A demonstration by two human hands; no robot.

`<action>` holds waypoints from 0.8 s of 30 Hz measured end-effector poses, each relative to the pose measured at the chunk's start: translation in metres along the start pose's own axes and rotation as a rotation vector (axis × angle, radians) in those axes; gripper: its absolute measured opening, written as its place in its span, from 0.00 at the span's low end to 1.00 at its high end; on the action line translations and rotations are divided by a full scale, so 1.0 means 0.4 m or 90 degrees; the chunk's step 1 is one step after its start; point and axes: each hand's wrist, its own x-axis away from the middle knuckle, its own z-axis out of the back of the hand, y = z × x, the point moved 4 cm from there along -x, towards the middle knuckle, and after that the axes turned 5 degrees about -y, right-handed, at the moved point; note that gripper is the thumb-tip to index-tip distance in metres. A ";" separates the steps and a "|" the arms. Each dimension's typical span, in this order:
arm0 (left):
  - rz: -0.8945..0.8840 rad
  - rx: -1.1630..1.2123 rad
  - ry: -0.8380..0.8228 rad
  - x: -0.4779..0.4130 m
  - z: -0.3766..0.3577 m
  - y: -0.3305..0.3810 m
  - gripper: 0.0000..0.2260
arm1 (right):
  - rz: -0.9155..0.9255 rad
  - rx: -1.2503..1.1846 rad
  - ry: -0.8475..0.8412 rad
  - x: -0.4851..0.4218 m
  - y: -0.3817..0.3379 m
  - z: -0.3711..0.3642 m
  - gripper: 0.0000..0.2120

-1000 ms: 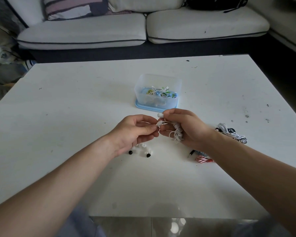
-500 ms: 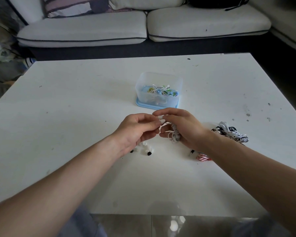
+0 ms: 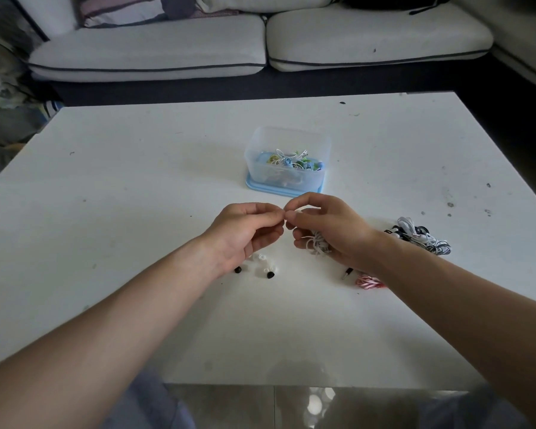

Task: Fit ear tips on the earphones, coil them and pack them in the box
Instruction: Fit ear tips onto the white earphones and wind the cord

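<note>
Forearms stretched over the table (image 3: 130, 187), the hands meet fingertip to fingertip just before the box (image 3: 260, 174). The right hand (image 3: 334, 230) grips coiled white earphones (image 3: 317, 245); the left hand (image 3: 245, 232) pinches beside it, its catch too small to tell.

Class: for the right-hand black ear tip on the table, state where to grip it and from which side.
Pinch the black ear tip across its round sides, probably from above: it lies loose on the table, and white ear tips crowd its far side.
</note>
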 end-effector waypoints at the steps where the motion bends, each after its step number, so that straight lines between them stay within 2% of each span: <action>1: -0.009 -0.042 0.012 -0.001 0.006 0.001 0.02 | -0.002 0.010 0.006 -0.001 0.001 0.002 0.01; 2: -0.025 -0.126 0.028 -0.005 0.017 0.003 0.02 | -0.009 0.017 0.019 -0.002 0.003 0.004 0.01; 6: -0.099 -0.676 0.061 -0.022 0.058 0.012 0.04 | -0.038 0.017 0.068 -0.006 0.016 0.017 0.02; 9: -0.052 -0.855 0.023 -0.024 0.056 -0.007 0.06 | -0.048 0.018 0.082 -0.005 0.019 0.026 0.03; 12: -0.038 -0.920 0.014 -0.026 0.048 -0.023 0.06 | -0.052 0.023 0.076 -0.006 0.019 0.025 0.04; 18: -0.029 -0.947 0.012 -0.029 0.036 -0.025 0.05 | -0.053 0.025 0.066 -0.005 0.021 0.022 0.03; 21: -0.031 -0.923 0.013 -0.031 0.038 -0.022 0.05 | -0.054 0.018 0.067 -0.005 0.019 0.023 0.03; 24: -0.080 -0.855 0.047 -0.028 0.037 -0.002 0.05 | -0.059 0.009 0.069 -0.005 0.019 0.024 0.03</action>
